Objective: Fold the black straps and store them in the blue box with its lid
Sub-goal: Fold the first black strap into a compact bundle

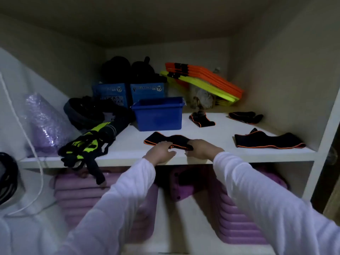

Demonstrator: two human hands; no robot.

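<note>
A black strap with orange edging [166, 139] lies across the front of the white shelf [128, 144]. My left hand [160, 152] pinches its near edge around the middle. My right hand [201, 149] grips its bunched right end. Behind the strap stands the open blue box [158, 115], with no lid in sight. Three more black straps lie on the shelf: one flat at the right front [268, 141], one folded right of the box [201, 119], one at the far right [245, 117].
Yellow-and-black gloves [82, 146] hang over the shelf's left front edge beside dark gear [86, 111]. Two blue cartons [128, 92] and orange and yellow slats [204, 80] fill the back. Purple steps [237, 214] sit on the lower shelf.
</note>
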